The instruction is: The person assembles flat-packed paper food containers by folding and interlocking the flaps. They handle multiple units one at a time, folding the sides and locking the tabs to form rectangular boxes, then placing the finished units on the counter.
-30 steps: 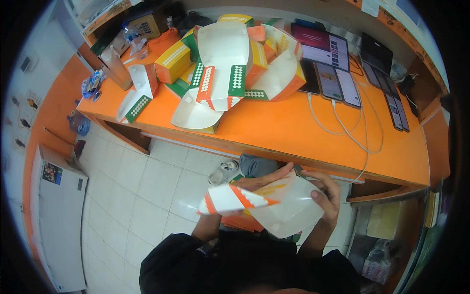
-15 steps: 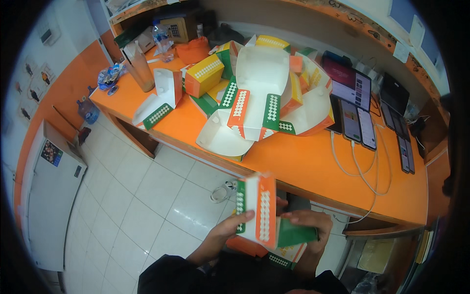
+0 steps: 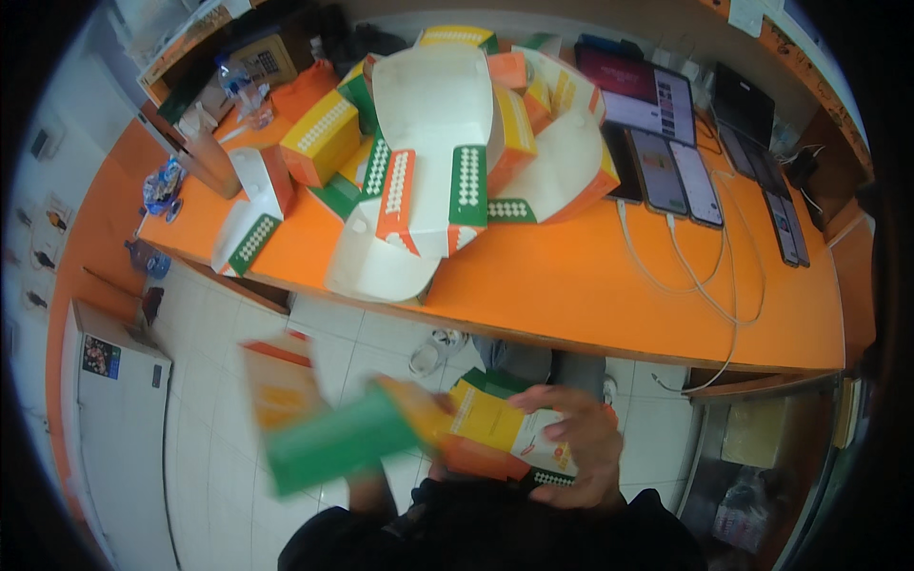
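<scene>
My left hand [image 3: 369,492] carries a folding cardboard food box [image 3: 343,443] in green, orange and yellow, out to the left over the floor. The box is smeared by motion, its flaps stand open, and it hides most of the fingers. My right hand [image 3: 583,445] is apart from that box, its fingers spread and curved with nothing between them. Just beside and partly behind those fingers, a yellow, orange and white food box [image 3: 486,419] rests at my lap. A pile of similar boxes lies on the orange table, with an open white-lined box [image 3: 433,105] on top.
On the orange table [image 3: 543,285] several phones [image 3: 657,171] lie at the right with white charging cables [image 3: 709,285], near a laptop [image 3: 657,95]. A cup [image 3: 209,164] and a water bottle [image 3: 243,90] stand at the left. A white cabinet [image 3: 119,428] is far left.
The food box swung left and turned, its green side now facing me. My right hand let go of its green flap and opened. The view shifted, so the table appears higher and further left.
</scene>
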The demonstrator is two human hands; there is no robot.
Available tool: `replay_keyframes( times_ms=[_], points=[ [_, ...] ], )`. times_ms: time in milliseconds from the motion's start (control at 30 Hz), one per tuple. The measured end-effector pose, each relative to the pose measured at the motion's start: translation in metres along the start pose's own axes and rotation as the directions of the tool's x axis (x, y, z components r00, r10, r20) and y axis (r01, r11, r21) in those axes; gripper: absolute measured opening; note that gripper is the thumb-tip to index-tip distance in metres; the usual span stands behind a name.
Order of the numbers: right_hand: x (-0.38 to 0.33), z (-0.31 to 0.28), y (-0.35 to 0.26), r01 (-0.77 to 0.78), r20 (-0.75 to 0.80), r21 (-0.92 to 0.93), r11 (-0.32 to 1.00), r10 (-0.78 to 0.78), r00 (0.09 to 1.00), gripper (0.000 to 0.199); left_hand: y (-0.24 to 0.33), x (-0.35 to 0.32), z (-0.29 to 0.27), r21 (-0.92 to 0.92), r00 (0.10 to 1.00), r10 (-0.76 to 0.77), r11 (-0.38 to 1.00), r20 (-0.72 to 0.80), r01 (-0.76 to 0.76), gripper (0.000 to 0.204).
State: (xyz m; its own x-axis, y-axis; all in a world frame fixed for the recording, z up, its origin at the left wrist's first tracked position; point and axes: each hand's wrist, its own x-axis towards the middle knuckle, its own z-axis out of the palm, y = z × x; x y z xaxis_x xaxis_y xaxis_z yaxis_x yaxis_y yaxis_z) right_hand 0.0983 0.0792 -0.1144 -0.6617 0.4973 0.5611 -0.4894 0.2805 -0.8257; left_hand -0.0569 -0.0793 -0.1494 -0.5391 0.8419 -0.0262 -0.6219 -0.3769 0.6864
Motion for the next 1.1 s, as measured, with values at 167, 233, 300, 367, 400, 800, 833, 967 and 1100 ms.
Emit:
replay_keyframes(
  times_ms=[167, 233, 300, 367, 400, 800, 833, 967, 1100],
  points=[
    [-0.047, -0.056, -0.003, -0.346, -0.204, 0.040, 0.937, 0.347, 0.916, 0.021, 0.107, 0.053, -0.034, -0.201, 0.961, 0.217, 0.947, -0.169, -0.249, 0.027],
    [-0.066, -0.072, -0.007, -0.491, -0.291, -0.066, 0.868, 0.454, 0.842, 0.016, 0.143, 0.102, -0.057, -0.277, 0.942, 0.031, 0.958, 0.335, 0.067, 0.095],
    [-0.083, -0.080, -0.011, -0.525, -0.332, -0.100, 0.845, 0.469, 0.818, 0.012, 0.167, 0.132, -0.078, -0.077, 0.905, -0.278, 0.945, 0.321, 0.317, 0.097],
    [-0.094, -0.087, -0.014, -0.513, -0.359, -0.094, 0.853, 0.452, 0.817, 0.010, 0.175, 0.144, -0.095, 0.105, 0.946, -0.296, 0.953, 0.131, 0.284, 0.096],
    [-0.099, -0.088, -0.014, -0.523, -0.369, -0.028, 0.852, 0.477, 0.798, 0.010, 0.180, 0.144, -0.098, 0.177, 0.952, -0.300, 0.942, 0.057, 0.286, 0.096],
    [-0.104, -0.093, 0.007, -0.588, -0.477, 0.017, 0.809, 0.523, 0.706, 0.011, 0.185, 0.137, -0.102, 0.649, 0.894, -0.014, 0.683, -0.447, 0.335, 0.076],
    [-0.104, -0.095, 0.008, -0.586, -0.474, 0.021, 0.810, 0.524, 0.707, 0.011, 0.183, 0.137, -0.102, 0.666, 0.883, -0.039, 0.641, -0.467, 0.381, 0.075],
    [-0.110, -0.099, 0.014, -0.594, -0.475, 0.037, 0.804, 0.537, 0.697, 0.011, 0.173, 0.135, -0.100, 0.750, 0.831, 0.132, 0.523, -0.540, 0.404, 0.074],
    [-0.120, -0.103, 0.025, -0.610, -0.461, 0.036, 0.791, 0.555, 0.693, 0.012, 0.164, 0.134, -0.101, 0.807, 0.817, 0.290, 0.499, -0.499, 0.316, 0.075]
  ],
)
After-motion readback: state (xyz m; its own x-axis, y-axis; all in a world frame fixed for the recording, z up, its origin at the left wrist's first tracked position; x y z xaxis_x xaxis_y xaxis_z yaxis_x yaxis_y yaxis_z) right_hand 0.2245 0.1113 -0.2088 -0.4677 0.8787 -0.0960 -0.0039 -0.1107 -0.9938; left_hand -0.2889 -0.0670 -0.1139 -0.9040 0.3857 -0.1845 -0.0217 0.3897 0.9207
